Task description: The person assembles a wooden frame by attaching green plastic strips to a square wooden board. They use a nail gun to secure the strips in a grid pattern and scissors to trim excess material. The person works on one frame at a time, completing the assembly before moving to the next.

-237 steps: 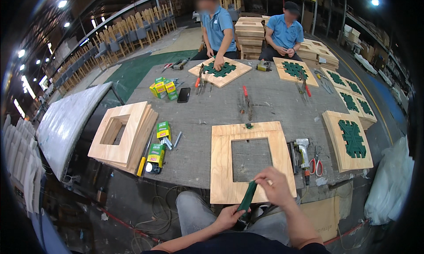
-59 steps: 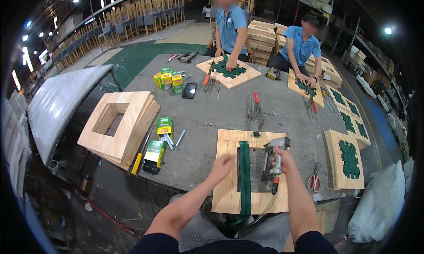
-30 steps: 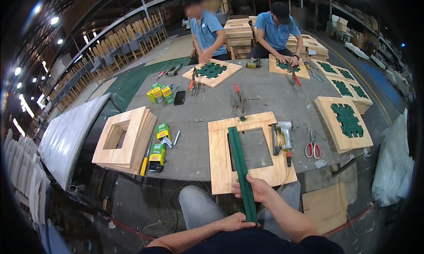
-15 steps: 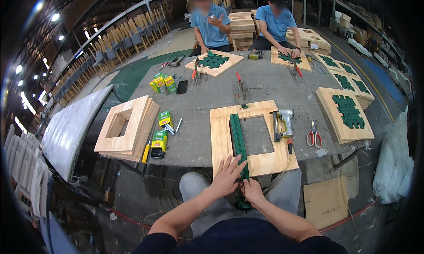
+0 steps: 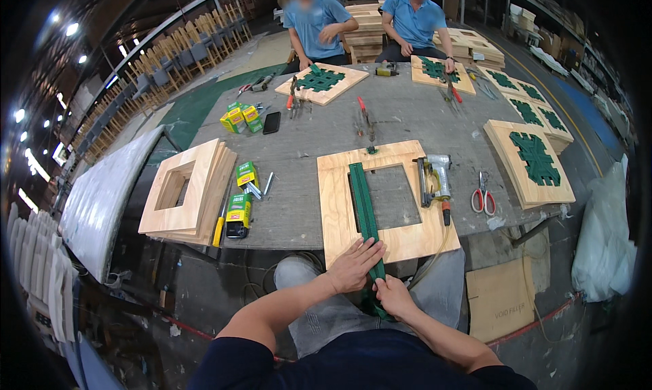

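A square plywood frame (image 5: 435, 240) with a rectangular opening lies at the table's near edge, overhanging toward my lap. Green elastic webbing (image 5: 364, 200) stretches lengthwise over the left part of the opening, its far end at the frame's far bar. My left hand (image 5: 354, 264) lies flat over the webbing at the near bar, fingers extended. Just beyond that edge, my right hand (image 5: 392, 295) pinches the webbing, whose tail hangs toward my lap. A pneumatic staple gun (image 5: 436, 179) rests on the frame's right side, its hose trailing down.
Left of the frame are stacked plywood frames (image 5: 180, 217), staple boxes (image 5: 239, 210) and a yellow-handled tool (image 5: 218, 231). Scissors (image 5: 483, 196) and webbed frames (image 5: 523, 125) lie right. Pliers (image 5: 365, 115) and a phone (image 5: 272, 122) lie farther back. Two people in blue shirts sit opposite with webbed frames.
My left hand has settled flat on the webbing, fingers closer together. My right hand keeps its pinch. Across the table, the right-hand person's hands have moved apart on their frame.
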